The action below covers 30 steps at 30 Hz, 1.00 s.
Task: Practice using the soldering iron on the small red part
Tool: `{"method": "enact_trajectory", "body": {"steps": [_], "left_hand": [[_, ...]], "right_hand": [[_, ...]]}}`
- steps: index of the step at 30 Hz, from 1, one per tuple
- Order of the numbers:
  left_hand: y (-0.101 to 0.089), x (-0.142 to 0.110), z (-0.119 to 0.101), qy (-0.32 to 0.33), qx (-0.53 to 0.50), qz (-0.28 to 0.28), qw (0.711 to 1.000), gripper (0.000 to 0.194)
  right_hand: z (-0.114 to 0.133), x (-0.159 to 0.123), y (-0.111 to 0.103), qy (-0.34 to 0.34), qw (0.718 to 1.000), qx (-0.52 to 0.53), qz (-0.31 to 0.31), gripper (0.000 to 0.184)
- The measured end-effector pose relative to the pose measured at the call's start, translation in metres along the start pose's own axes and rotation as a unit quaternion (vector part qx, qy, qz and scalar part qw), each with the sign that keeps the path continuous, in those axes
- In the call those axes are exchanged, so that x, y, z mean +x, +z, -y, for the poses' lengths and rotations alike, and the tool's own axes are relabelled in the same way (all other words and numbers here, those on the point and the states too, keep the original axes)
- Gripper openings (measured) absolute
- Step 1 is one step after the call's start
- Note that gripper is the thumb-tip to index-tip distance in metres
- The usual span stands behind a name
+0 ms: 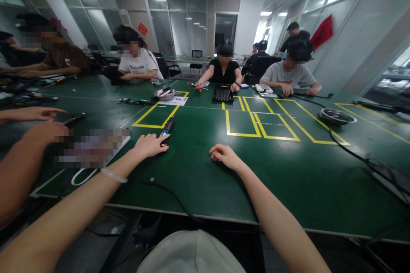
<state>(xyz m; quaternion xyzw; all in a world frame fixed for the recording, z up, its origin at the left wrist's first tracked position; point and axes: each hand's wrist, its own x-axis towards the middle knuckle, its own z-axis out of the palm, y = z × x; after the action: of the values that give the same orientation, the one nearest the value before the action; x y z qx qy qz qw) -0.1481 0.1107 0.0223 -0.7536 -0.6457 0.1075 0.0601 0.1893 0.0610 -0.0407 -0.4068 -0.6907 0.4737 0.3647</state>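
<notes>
My left hand [150, 145] lies on the green table [205, 179], fingers stretched forward, their tips touching the near end of a dark pen-like tool with a blue band [167, 127]. A thin black cable [166, 190] runs from near that hand toward the table's front edge. My right hand [224, 155] rests on the bare mat to the right, fingers loosely curled under, nothing visible in it. A pale bracelet [113, 175] circles my left wrist.
Another person's arms [28, 136] reach in at the left beside a phone [72, 117]. Several people sit along the far side. A metal bowl [165, 94], a black tray [223, 94], a round metal dish [337, 116] and cables [368, 160] lie among yellow tape outlines [256, 126].
</notes>
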Motion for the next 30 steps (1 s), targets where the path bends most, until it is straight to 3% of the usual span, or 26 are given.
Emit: {"method": "enact_trajectory", "body": {"steps": [5, 9, 18, 25, 28, 30], "left_hand": [[0.013, 0.018, 0.054, -0.025, 0.005, -0.051, 0.998, 0.063], [0.018, 0.015, 0.064, -0.037, -0.012, -0.130, 0.991, 0.057], [0.023, 0.000, 0.045, -0.062, 0.045, -0.160, 0.984, 0.043], [0.017, 0.000, 0.036, -0.090, 0.030, -0.205, 0.974, 0.038], [0.006, -0.003, 0.016, -0.083, -0.036, -0.218, 0.972, 0.038], [-0.003, -0.006, -0.009, -0.044, -0.151, -0.189, 0.969, 0.036]], "right_hand": [[0.001, 0.000, 0.000, -0.002, 1.000, -0.001, 0.001, 0.016], [0.002, -0.001, 0.000, -0.001, 1.000, -0.004, 0.002, 0.015], [0.003, -0.001, 0.000, 0.001, 1.000, -0.006, 0.002, 0.015], [0.005, -0.002, 0.001, 0.002, 1.000, -0.009, -0.001, 0.015], [0.005, -0.001, 0.001, 0.003, 1.000, -0.005, 0.000, 0.014], [0.004, -0.001, 0.001, 0.005, 1.000, -0.001, 0.003, 0.015]]}}
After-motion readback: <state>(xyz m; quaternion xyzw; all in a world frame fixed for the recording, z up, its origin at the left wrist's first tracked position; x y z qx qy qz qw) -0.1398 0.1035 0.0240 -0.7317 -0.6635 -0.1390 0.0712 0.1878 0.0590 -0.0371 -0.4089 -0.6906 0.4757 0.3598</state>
